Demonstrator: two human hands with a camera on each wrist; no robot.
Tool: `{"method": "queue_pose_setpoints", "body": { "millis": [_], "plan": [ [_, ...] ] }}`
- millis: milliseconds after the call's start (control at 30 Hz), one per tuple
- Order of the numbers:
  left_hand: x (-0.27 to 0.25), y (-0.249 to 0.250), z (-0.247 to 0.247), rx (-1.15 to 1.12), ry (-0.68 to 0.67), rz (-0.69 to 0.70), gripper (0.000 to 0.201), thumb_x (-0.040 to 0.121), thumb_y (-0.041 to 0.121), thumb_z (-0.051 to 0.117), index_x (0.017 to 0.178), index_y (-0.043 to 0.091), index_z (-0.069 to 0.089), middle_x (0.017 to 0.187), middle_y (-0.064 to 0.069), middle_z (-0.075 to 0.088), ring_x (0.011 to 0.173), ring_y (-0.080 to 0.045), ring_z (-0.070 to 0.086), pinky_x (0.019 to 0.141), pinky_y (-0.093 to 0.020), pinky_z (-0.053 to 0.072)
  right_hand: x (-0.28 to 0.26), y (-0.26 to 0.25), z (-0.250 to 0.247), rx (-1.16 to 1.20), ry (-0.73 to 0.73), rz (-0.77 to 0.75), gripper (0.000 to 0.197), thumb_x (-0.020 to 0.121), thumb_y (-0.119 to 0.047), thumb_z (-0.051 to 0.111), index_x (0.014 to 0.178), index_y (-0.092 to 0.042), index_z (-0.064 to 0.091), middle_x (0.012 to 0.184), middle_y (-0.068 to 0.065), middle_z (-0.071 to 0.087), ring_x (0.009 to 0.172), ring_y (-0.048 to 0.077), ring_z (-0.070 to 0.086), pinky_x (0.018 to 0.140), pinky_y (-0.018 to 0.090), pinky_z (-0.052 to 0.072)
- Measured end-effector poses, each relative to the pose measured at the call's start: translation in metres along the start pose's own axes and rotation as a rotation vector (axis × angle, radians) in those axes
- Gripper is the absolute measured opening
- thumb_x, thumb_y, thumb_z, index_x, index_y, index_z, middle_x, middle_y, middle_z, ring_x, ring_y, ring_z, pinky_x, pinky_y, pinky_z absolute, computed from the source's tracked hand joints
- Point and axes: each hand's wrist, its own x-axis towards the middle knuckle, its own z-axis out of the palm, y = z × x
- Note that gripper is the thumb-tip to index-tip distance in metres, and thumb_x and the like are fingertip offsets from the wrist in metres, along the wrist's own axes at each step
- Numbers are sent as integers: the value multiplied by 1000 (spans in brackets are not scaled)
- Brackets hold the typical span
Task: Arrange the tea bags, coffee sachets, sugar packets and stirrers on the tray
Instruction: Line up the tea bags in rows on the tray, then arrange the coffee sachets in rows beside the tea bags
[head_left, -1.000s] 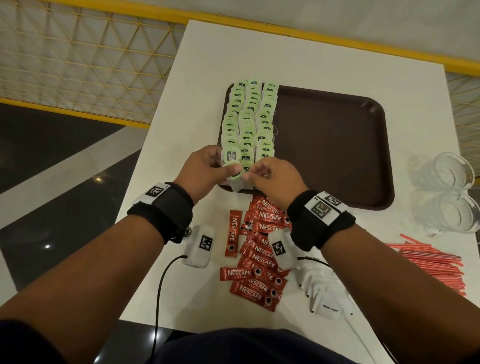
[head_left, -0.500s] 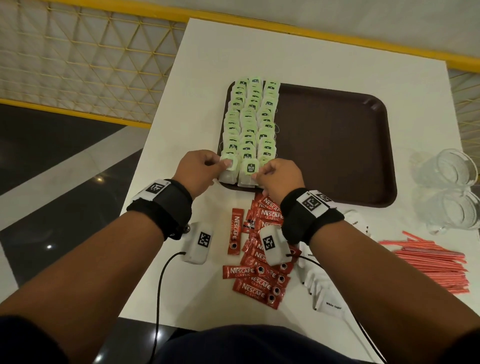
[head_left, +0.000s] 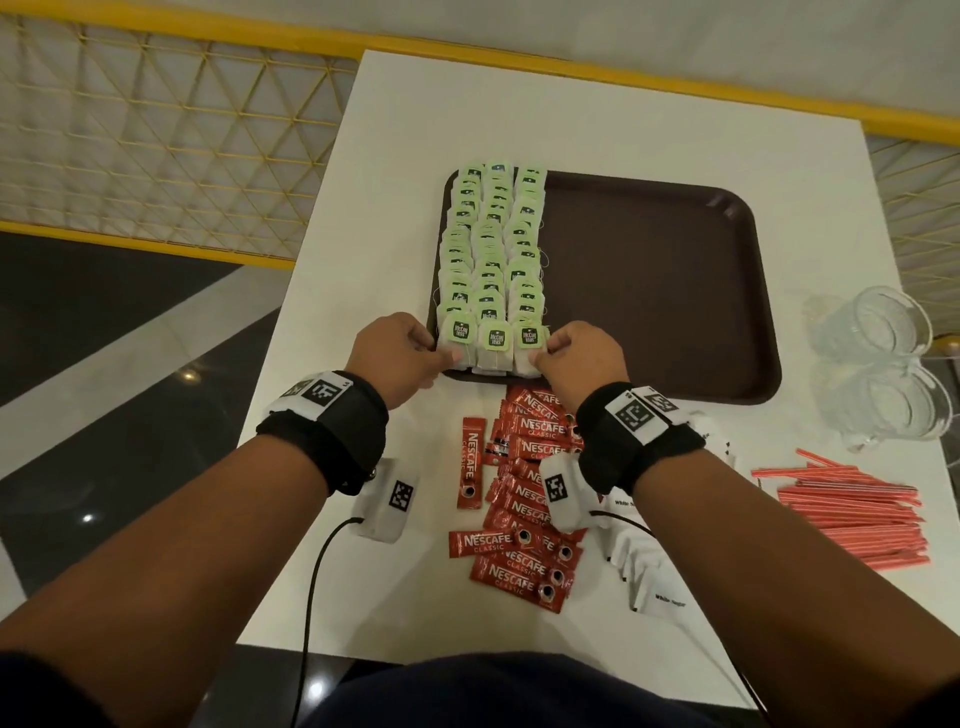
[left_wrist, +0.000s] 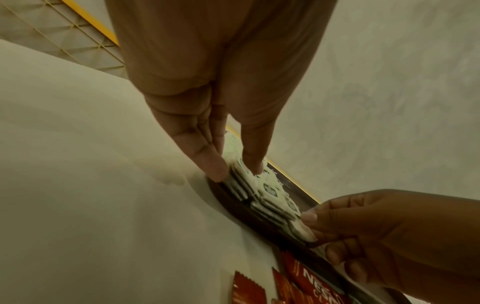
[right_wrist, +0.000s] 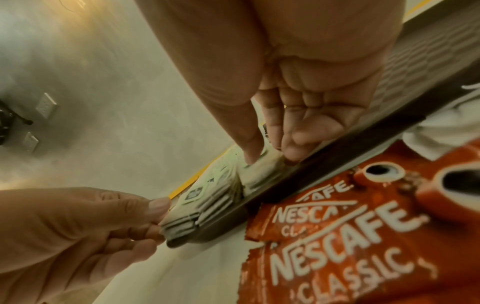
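Both hands (head_left: 400, 353) (head_left: 582, 356) pinch tea bags (head_left: 491, 260) — near tray (head_left: 649, 291) edge.

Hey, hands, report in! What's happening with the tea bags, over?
Left hand and right hand pinch the front row of tea bags on the tray. Coffee sachets, sugar packets, stirrers wait on table. Nothing blocking.

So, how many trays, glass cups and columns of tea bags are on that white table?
Brown tray: 1
Clear glass cups: 2
Columns of tea bags: 3
Total: 6
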Motion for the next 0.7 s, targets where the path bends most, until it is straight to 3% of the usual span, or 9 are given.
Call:
{"method": "queue_pose_setpoints", "body": {
  "millis": [167, 300, 433, 567, 700],
  "plan": [
    [0, 3, 7, 15, 32, 10, 21, 81, 26, 78, 77, 19, 59, 76, -3, 71, 77, -18, 70, 73, -31, 54, -4, -5, 5, 20, 27, 22, 20, 86, -27, 70, 97, -13, 61, 97, 2, 63, 91, 18, 61, 83, 36, 53],
    [1, 0, 4, -2, 23, -1, 23, 80, 27, 78, 87, 10, 64, 79, -5, 73, 79, -21, 71, 78, -37, 58, -12, -5, -2, 19, 52, 30, 17, 88, -27, 68, 96, -14, 60, 93, -1, 62, 88, 15, 60, 75, 30, 52],
    [-2, -4, -5, 23, -23, 32, 21, 86, 29, 71, 93, 11, 63, 87, -6, 68, 83, -27, 68, 77, -41, 57, -27, -2, -18, 3, 44, -5, 19, 89, -32, 66, 98, -17, 59, 89, -3, 62, 85, 15, 60, 76, 32, 53],
    [-18, -2, -13, 165, -88, 161, 18, 92, 33, 64, 92, 15, 64, 83, 1, 63, 82, -21, 61, 69, -29, 44, -55, 2, -36, -85, -58, -110, 19, 90, -37, 64, 101, -23, 58, 87, -9, 59, 79, 4, 56, 63, 19, 42],
    [-50, -3, -15, 236, -205, 235, 19, 92, 38, 63, 93, 19, 64, 88, 6, 63, 80, -12, 60, 70, -27, 46, -85, 16, -49, -200, -217, -202, 18, 89, -38, 64, 101, -25, 60, 92, -9, 62, 83, 8, 59, 65, 21, 45]
  ]
}}
